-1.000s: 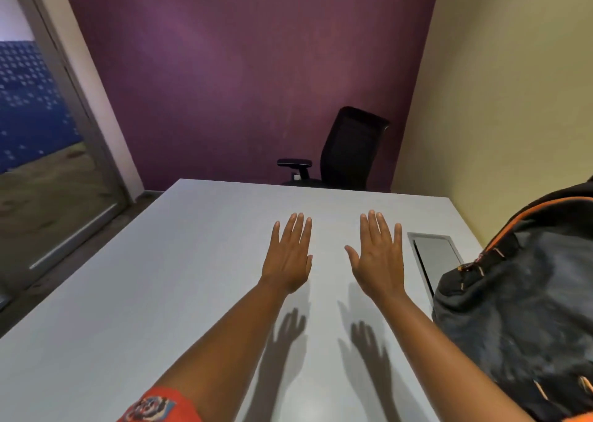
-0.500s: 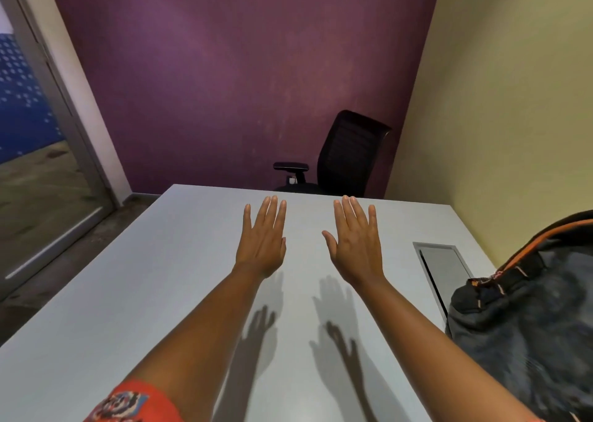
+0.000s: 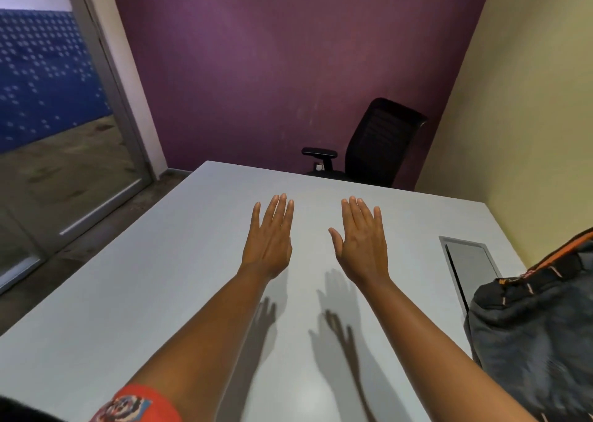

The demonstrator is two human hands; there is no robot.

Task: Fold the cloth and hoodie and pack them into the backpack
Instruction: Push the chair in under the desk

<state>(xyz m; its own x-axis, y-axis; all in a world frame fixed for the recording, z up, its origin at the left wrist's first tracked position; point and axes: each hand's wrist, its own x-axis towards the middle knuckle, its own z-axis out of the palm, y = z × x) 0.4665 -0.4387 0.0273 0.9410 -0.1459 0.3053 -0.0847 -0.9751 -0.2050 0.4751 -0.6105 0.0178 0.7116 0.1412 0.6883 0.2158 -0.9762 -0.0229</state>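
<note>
My left hand [image 3: 271, 238] and my right hand [image 3: 361, 242] hover side by side above the white table [image 3: 144, 293], palms down, fingers straight and together, holding nothing. Their shadows fall on the tabletop below them. A dark grey backpack [image 3: 539, 335] with orange trim stands at the table's right edge, to the right of my right forearm, partly cut off by the frame. No cloth or hoodie is in view.
A grey rectangular cable hatch [image 3: 468, 261] is set into the table beside the backpack. A black office chair [image 3: 378, 145] stands behind the far edge, against the purple wall. A glass door [image 3: 64, 164] is on the left, a yellow wall on the right.
The view has shifted a little; both hands stay flat and outstretched above the table, ending about where they began. The backpack shows less in frame than a second ago.
</note>
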